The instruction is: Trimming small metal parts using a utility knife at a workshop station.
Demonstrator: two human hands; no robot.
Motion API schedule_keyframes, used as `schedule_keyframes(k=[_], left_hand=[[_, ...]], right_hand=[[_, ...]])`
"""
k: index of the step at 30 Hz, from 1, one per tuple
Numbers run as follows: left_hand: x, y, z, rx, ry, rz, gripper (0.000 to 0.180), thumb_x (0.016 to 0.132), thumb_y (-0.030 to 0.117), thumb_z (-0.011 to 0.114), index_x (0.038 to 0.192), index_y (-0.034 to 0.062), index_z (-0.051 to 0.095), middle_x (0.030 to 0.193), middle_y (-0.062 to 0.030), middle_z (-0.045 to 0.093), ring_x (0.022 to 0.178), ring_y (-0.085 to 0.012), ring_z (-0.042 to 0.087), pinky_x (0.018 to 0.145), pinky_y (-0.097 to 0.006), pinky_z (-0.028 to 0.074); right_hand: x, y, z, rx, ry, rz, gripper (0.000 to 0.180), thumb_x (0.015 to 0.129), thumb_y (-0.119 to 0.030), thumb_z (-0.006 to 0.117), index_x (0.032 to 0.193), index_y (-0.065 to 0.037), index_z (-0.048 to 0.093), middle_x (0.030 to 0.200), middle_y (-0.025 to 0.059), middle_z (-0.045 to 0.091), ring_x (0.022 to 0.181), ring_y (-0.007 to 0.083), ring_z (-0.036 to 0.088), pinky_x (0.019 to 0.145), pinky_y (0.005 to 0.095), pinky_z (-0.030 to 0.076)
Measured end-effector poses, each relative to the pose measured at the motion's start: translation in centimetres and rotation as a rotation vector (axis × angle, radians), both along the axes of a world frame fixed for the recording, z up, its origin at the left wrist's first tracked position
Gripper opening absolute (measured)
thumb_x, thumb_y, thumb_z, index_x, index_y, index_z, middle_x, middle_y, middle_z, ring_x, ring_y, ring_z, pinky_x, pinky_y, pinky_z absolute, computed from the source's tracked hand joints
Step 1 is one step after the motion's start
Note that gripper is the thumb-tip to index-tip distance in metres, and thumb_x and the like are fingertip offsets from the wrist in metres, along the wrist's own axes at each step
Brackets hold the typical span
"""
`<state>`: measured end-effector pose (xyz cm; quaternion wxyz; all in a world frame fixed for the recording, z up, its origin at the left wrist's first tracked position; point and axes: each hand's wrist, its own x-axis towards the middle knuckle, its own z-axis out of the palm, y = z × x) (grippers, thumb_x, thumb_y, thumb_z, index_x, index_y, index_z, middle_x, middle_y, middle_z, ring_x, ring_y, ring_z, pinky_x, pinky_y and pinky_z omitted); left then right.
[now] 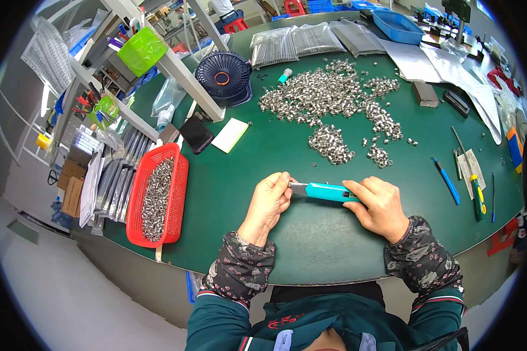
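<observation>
My right hand [376, 206] grips a teal utility knife [328, 192] by its rear end, level above the near part of the green table [228, 193]. The knife's blade end points left and meets the fingertips of my left hand [268, 203]. Those fingers are pinched round a small metal ring [290, 183], mostly hidden by the fingers. Beyond my hands lies a wide heap of small shiny metal rings [322, 90], with smaller piles [330, 144] nearer to me. A red plastic basket [133, 202] of similar rings stands to the left.
A black fan [223, 77], a phone [197, 134] and a yellow notepad [231, 134] sit at the back left. On the right lie a blue pen-like tool [446, 180], a yellow-green handled tool [478, 196] and a grey block [425, 94]. Plastic-bagged parts [319, 38] and a blue tray [397, 27] line the far edge.
</observation>
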<state>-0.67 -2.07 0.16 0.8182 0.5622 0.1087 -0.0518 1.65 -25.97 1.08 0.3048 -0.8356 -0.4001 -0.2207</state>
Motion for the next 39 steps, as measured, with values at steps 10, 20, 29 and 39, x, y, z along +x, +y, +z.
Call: schedule_keyframes(k=[10,20,29,39], left_hand=[[0.2,0.9,-0.4,-0.16,0.033,0.025,0.028,0.095,0.023,0.047,0.094,-0.003,0.056,0.07,-0.0006,0.05,0.047,-0.0015,0.034,0.037,-0.014,0.026],[0.5,1.2,-0.9,-0.178,-0.057,0.009,0.017,0.094,0.021,0.048,0.095,0.0048,0.055,0.073,-0.0026,0.05,0.049,-0.0031,0.034,0.038,-0.015,0.025],[0.4,0.9,-0.4,-0.187,-0.066,-0.03,0.016,0.094,0.019,0.047,0.096,0.0048,0.055,0.074,-0.002,0.05,0.05,-0.0032,0.033,0.038,-0.015,0.025],[0.4,0.9,-0.6,-0.178,-0.059,-0.022,0.016,0.094,0.018,0.048,0.095,0.0043,0.055,0.073,-0.001,0.048,0.05,-0.0028,0.032,0.038,-0.014,0.025]], right_hand=[[0.5,-0.2,-0.6,0.152,0.159,-0.035,0.029,0.071,-0.015,0.069,0.097,-0.006,0.06,0.066,0.0092,0.051,0.06,0.027,0.053,0.054,0.0367,0.043],[0.5,-0.3,-0.5,0.136,0.196,-0.015,0.03,0.07,-0.014,0.07,0.097,-0.004,0.061,0.067,0.0107,0.053,0.061,0.0274,0.053,0.055,0.036,0.043],[0.4,-0.4,-0.5,0.115,0.203,-0.022,0.029,0.072,-0.017,0.069,0.096,-0.006,0.059,0.067,0.0093,0.052,0.062,0.0274,0.054,0.054,0.0376,0.043],[0.4,-0.3,-0.6,0.094,0.226,-0.008,0.028,0.073,-0.018,0.068,0.097,-0.007,0.059,0.067,0.0092,0.053,0.063,0.0279,0.054,0.055,0.0385,0.044]])
